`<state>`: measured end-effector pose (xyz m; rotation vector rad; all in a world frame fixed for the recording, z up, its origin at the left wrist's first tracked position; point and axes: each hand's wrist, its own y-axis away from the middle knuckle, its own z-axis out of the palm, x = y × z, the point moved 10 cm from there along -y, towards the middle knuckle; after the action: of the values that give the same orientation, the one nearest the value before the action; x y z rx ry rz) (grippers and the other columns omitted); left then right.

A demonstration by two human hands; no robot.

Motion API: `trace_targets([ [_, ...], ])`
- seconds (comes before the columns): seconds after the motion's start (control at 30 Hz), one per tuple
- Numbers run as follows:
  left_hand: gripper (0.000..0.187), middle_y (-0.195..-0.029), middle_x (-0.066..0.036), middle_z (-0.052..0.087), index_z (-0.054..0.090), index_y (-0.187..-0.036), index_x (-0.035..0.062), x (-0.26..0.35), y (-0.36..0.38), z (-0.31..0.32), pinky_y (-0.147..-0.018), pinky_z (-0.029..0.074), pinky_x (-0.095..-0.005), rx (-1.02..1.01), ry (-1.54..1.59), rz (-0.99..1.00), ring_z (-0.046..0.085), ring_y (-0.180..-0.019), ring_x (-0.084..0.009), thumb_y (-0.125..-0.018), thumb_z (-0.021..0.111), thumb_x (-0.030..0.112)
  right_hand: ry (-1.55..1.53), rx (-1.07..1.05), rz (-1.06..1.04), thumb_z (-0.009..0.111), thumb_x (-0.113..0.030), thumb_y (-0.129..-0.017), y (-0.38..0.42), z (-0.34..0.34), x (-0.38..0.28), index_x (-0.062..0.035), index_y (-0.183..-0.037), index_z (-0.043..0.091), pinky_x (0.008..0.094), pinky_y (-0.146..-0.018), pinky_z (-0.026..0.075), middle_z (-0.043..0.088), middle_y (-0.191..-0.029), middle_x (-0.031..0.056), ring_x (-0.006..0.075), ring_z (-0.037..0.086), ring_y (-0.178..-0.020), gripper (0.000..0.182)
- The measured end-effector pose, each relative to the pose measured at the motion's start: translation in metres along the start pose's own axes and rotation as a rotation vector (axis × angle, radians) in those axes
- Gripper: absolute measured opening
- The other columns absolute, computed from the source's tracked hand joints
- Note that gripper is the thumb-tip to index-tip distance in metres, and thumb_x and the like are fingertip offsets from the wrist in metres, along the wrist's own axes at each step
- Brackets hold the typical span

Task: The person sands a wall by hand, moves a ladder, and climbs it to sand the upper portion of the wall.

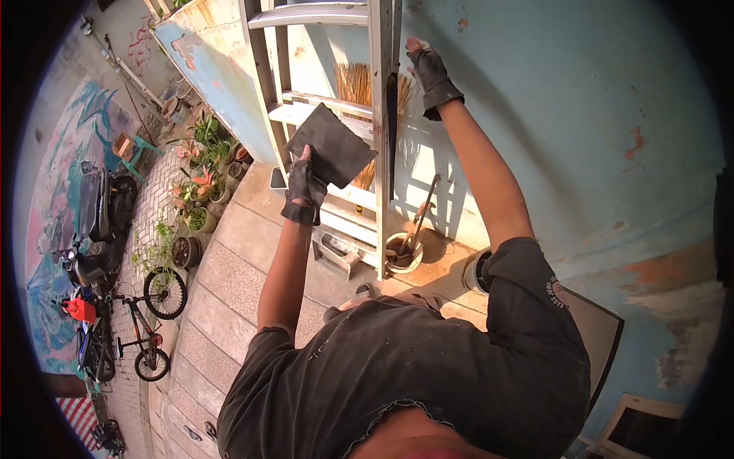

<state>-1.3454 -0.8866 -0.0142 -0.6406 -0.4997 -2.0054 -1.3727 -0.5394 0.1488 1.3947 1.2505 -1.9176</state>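
My left hand [304, 190], in a dark fingerless glove, grips a dark square board [332, 147] by its lower left edge. The thumb lies on top of the board; the other fingers are hidden beneath. Behind the board stands an aluminium ladder [380, 206], partly covered by it. My right hand [430, 73], gloved the same way, is raised beside the ladder's right rail, close to the blue wall [566, 115]. Its fingers reach up and left, and nothing shows in them.
A straw broom [353, 83] is behind the ladder. At its foot are a bucket [404, 254] with a stick-like tool and a second bucket [475, 272]. Potted plants [200, 218], a bicycle [145, 321] and motorbikes [107, 203] stand to the left.
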Motion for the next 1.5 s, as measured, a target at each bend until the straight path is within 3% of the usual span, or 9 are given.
trace_targets([
  [0.03, 0.052, -0.139, -0.014, 0.058, 0.047, -0.142, 0.0057, 0.001, -0.008, -0.003, -0.108, 0.048, -0.0499, 0.012, 0.001, -0.021, 0.058, -0.126, -0.0324, -0.100, 0.063, 0.032, -0.177, 0.063, 0.081, 0.066, -0.042, -0.098, -0.014, 0.004, 0.009, 0.0052, -0.140, 0.047, 0.0319, -0.098, 0.048, 0.062, -0.127, 0.0156, 0.0187, 0.057, -0.119, 0.066],
  [0.2, 0.060, -0.145, -0.015, 0.053, 0.044, -0.146, 0.0057, 0.006, -0.043, -0.012, -0.113, 0.042, -0.0530, 0.005, 0.044, -0.083, 0.053, -0.132, -0.0350, -0.100, 0.061, 0.041, -0.305, -0.063, -0.028, 0.072, -0.034, -0.093, -0.055, 0.042, 0.020, 0.0035, -0.132, 0.055, 0.0319, -0.088, 0.053, 0.070, -0.113, 0.0116, 0.0190, 0.066, -0.102, 0.057],
  [0.3, 0.057, -0.147, -0.015, 0.052, 0.043, -0.146, 0.0054, 0.003, -0.052, -0.007, -0.115, 0.041, -0.0517, -0.014, 0.213, -0.100, 0.051, -0.134, -0.0346, -0.102, 0.058, 0.038, 0.051, 0.127, -0.124, 0.076, -0.017, -0.087, -0.060, 0.022, 0.033, 0.0029, -0.132, 0.055, 0.0303, -0.076, 0.057, 0.072, -0.109, 0.0093, 0.0131, 0.068, -0.090, 0.053],
  [0.53, 0.058, -0.147, -0.015, 0.051, 0.043, -0.146, 0.0055, 0.002, -0.055, 0.006, -0.116, 0.039, -0.0526, -0.012, 0.256, -0.128, 0.050, -0.135, -0.0345, -0.102, 0.057, 0.041, 0.086, 0.077, -0.186, 0.072, -0.006, -0.087, -0.019, 0.036, -0.029, 0.0032, -0.123, 0.055, 0.0285, -0.072, 0.057, 0.073, -0.102, 0.0109, 0.0129, 0.067, -0.084, 0.041],
  [0.8, 0.055, -0.136, -0.013, 0.060, 0.052, -0.138, 0.0036, 0.020, -0.031, -0.024, -0.108, 0.045, -0.0495, 0.124, 0.105, 0.098, 0.057, -0.125, -0.0325, -0.098, 0.066, 0.038, 0.154, -0.092, -0.251, 0.082, -0.016, -0.078, 0.025, 0.073, -0.061, 0.0019, -0.119, 0.052, 0.0303, -0.081, 0.056, 0.068, -0.103, 0.0103, 0.0164, 0.066, -0.090, 0.054],
  [0.97, 0.049, -0.128, -0.012, 0.063, 0.059, -0.131, 0.0064, 0.035, 0.006, -0.026, -0.101, 0.050, -0.0491, 0.248, 0.132, 0.194, 0.062, -0.115, -0.0301, -0.095, 0.071, 0.036, 0.222, -0.228, -0.226, 0.086, -0.023, -0.077, 0.042, 0.101, -0.085, -0.0053, -0.098, 0.059, 0.0319, -0.076, 0.054, 0.067, -0.087, 0.0024, 0.0123, 0.061, -0.080, 0.038],
  [1.07, 0.043, -0.121, -0.010, 0.067, 0.061, -0.126, 0.0071, 0.048, 0.017, -0.044, -0.095, 0.053, -0.0472, 0.371, 0.042, 0.267, 0.065, -0.107, -0.0281, -0.094, 0.072, 0.032, 0.005, -0.312, -0.211, 0.087, -0.026, -0.076, 0.060, 0.123, -0.105, -0.0055, -0.100, 0.060, 0.0323, -0.075, 0.055, 0.067, -0.086, 0.0032, 0.0127, 0.062, -0.080, 0.042],
  [1.23, 0.031, -0.103, -0.007, 0.071, 0.064, -0.114, 0.0063, 0.054, 0.026, -0.088, -0.073, 0.059, -0.0398, 0.435, 0.015, 0.250, 0.070, -0.088, -0.0230, -0.095, 0.072, 0.029, 0.069, -0.386, -0.284, 0.087, -0.027, -0.074, 0.087, 0.136, -0.122, -0.0051, -0.106, 0.060, 0.0333, -0.076, 0.056, 0.069, -0.091, 0.0058, 0.0140, 0.065, -0.083, 0.047],
  [1.5, 0.026, -0.106, -0.008, 0.073, 0.069, -0.115, 0.0067, 0.090, 0.142, -0.112, -0.067, 0.059, -0.0357, 0.775, -0.433, 0.419, 0.071, -0.084, -0.0222, -0.099, 0.059, 0.025, 0.029, -0.395, -0.323, 0.087, -0.023, -0.069, 0.158, 0.136, -0.170, -0.0045, -0.105, 0.060, 0.0337, -0.073, 0.057, 0.070, -0.090, 0.0082, 0.0165, 0.067, -0.079, 0.048],
])
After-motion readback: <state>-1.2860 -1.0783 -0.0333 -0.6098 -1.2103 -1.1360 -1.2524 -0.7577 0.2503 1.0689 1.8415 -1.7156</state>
